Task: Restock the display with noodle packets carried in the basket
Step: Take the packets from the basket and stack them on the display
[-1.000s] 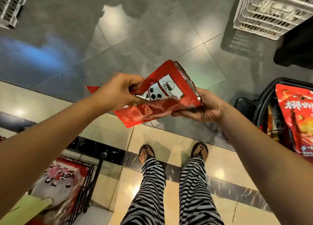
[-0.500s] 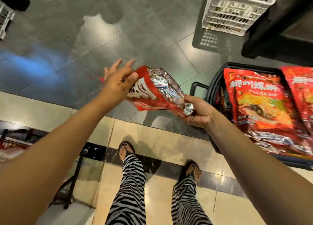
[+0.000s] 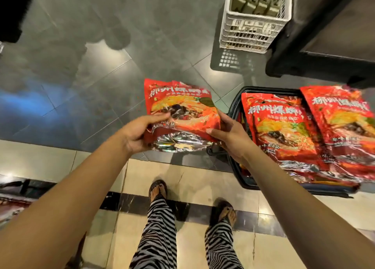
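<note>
I hold one red noodle packet [image 3: 180, 110] in front of me with both hands, its printed face up and its silver bottom fold toward me. My left hand [image 3: 140, 132] grips its lower left corner. My right hand [image 3: 229, 135] grips its lower right edge. To the right, a black basket [image 3: 239, 171] stands on the floor, and two more red noodle packets [image 3: 282, 126] [image 3: 345, 122] lie on top of it. The packet in my hands hangs just left of the basket, above the grey floor.
A white plastic crate [image 3: 251, 29] with boxes inside stands on the floor at the top. A dark shelf base [image 3: 324, 66] is behind the basket. A wire rack with red packets [image 3: 12, 206] shows at the lower left edge. My feet stand on beige tiles.
The packet has been turned from its back and silver side to its printed front. My left hand, open half a second ago, now grips it. The view swung right, showing more of the basket.
</note>
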Demonstrator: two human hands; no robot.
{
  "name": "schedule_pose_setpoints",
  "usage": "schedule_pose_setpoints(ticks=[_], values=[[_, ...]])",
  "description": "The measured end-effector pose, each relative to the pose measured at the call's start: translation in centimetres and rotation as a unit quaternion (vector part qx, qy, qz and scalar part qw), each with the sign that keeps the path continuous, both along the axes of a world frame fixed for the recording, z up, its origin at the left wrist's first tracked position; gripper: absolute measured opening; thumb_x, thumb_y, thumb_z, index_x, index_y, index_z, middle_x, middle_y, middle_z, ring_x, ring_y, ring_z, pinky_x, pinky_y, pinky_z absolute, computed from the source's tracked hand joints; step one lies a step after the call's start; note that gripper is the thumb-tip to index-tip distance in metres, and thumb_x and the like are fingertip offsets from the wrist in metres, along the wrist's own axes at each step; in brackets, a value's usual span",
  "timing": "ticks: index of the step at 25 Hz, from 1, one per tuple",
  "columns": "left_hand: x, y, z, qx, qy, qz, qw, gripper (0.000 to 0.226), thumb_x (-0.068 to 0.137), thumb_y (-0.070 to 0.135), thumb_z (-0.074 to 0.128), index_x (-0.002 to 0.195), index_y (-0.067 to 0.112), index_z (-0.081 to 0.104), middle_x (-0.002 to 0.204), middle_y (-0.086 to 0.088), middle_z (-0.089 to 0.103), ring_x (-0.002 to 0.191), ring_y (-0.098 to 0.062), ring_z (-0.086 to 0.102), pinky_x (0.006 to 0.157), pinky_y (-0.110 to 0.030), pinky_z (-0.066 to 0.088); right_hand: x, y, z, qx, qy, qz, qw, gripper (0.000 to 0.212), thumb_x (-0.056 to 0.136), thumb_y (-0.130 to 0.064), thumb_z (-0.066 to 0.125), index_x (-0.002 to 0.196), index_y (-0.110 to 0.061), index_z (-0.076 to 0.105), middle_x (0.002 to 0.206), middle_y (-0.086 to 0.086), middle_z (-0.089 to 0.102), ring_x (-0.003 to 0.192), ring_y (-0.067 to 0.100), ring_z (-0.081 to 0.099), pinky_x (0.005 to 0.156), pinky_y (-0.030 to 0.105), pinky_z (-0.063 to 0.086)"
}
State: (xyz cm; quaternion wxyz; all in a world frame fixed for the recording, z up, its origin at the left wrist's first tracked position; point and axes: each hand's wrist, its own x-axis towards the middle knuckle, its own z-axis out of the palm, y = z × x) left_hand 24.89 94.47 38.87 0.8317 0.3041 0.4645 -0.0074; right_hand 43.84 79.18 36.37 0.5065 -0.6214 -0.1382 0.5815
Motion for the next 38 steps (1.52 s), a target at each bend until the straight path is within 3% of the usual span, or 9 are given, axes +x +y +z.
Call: schedule_pose_setpoints(ticks=[4, 8, 11, 16, 19, 22, 28, 33, 38], values=[[-0.1, 2.3, -0.8, 0.055, -0.025, -0.051, 0.997, 0.108, 0.010, 0.026, 0.101, 0.109, 0.011, 0.061, 0.089, -0.012, 0.076, 0.073, -0.024, 0.075, 0.056, -0.033, 0.060, 1.1, 0.5, 0.3, -0.075, -0.024, 0.019, 0.997, 0.110, 0.069, -0.018, 0.084, 0.156, -0.026, 0.017, 0.121, -0.001, 0.068, 0.110, 0.020, 0.066, 0.100, 0.046, 0.050], [2.6, 3.3, -0.6, 0.043, -0.079, -0.116, 0.989, 0.115, 0.023, 0.011, 0.101, 0.127, 0.019, 0.050, 0.100, -0.013, 0.075, 0.084, -0.028, 0.074, 0.065, -0.037, 0.061, 2.7, 1.1, 0.8, -0.125, -0.025, -0.060, 0.990, 0.087, 0.057, -0.049, 0.087, 0.133, -0.023, 0.056, 0.113, 0.004, 0.071, 0.092, 0.026, 0.066, 0.078, 0.034, 0.050], [6.8, 0.3, -1.1, 0.076, -0.091, -0.146, 0.982, 0.085, 0.057, -0.007, 0.077, 0.133, 0.017, 0.047, 0.112, -0.012, 0.072, 0.095, -0.027, 0.071, 0.079, -0.038, 0.060, 5.5, -0.8, 1.2, -0.134, -0.077, -0.147, 0.977, 0.068, 0.070, -0.039, 0.081, 0.130, -0.018, 0.059, 0.118, 0.004, 0.069, 0.098, 0.021, 0.069, 0.075, 0.028, 0.053], [15.3, -8.4, -3.9, 0.107, -0.086, -0.154, 0.978, 0.074, 0.058, -0.006, 0.083, 0.120, 0.020, 0.054, 0.108, -0.002, 0.073, 0.097, -0.018, 0.070, 0.088, -0.036, 0.055, 12.7, -7.9, 1.4, -0.172, -0.178, -0.204, 0.947, 0.059, 0.083, -0.026, 0.076, 0.136, -0.014, 0.054, 0.118, 0.005, 0.064, 0.101, 0.019, 0.064, 0.084, 0.028, 0.048], [20.2, -13.4, -6.2, 0.251, 0.004, -0.269, 0.930, 0.114, 0.041, 0.054, 0.095, 0.139, 0.028, 0.044, 0.142, -0.008, 0.054, 0.134, -0.027, 0.048, 0.115, -0.049, 0.034, 16.9, -12.5, 0.7, -0.226, -0.259, -0.158, 0.926, 0.063, 0.084, -0.036, 0.074, 0.138, -0.011, 0.052, 0.125, 0.002, 0.061, 0.111, 0.020, 0.059, 0.097, 0.032, 0.045], [22.8, -15.9, -7.1, 0.346, 0.144, -0.426, 0.824, 0.140, 0.043, 0.073, 0.080, 0.157, 0.028, 0.014, 0.165, -0.011, -0.002, 0.149, -0.030, -0.019, 0.120, -0.044, -0.013, 19.1, -14.9, -0.5, -0.263, -0.326, -0.032, 0.908, 0.065, 0.085, -0.052, 0.067, 0.137, -0.016, 0.052, 0.122, 0.008, 0.066, 0.111, 0.030, 0.062, 0.089, 0.029, 0.045], [23.3, -15.4, -6.9, 0.292, 0.278, -0.321, 0.857, 0.168, 0.034, 0.068, 0.089, 0.151, 0.030, -0.025, 0.164, -0.012, -0.010, 0.151, -0.033, -0.007, 0.120, -0.057, 0.005, 22.0, -14.6, 0.3, -0.288, -0.488, 0.212, 0.796, 0.049, 0.090, -0.053, 0.059, 0.105, -0.007, 0.065, 0.097, 0.018, 0.066, 0.097, 0.036, 0.062, 0.069, 0.035, 0.040], [27.1, -15.4, -4.8, 0.480, 0.223, -0.441, 0.725, 0.125, 0.069, 0.063, 0.077, 0.154, 0.040, -0.012, 0.160, -0.003, -0.030, 0.146, -0.035, -0.027, 0.115, -0.058, -0.014, 28.8, -16.6, 0.0, -0.345, -0.599, 0.101, 0.715, 0.085, 0.080, -0.071, 0.059, 0.148, -0.024, 0.038, 0.140, 0.027, 0.043, 0.130, 0.044, 0.036, 0.103, 0.049, 0.035], [30.4, -18.5, -7.3, 0.505, 0.235, -0.421, 0.716, 0.088, 0.077, 0.086, 0.039, 0.152, 0.051, 0.011, 0.163, 0.006, -0.020, 0.148, -0.039, -0.020, 0.111, -0.068, -0.009, 32.2, -19.8, -4.5, -0.422, -0.440, 0.105, 0.786, 0.108, 0.063, -0.093, 0.046, 0.152, -0.047, 0.006, 0.160, 0.017, 0.014, 0.144, 0.044, 0.016, 0.112, 0.063, 0.021]])
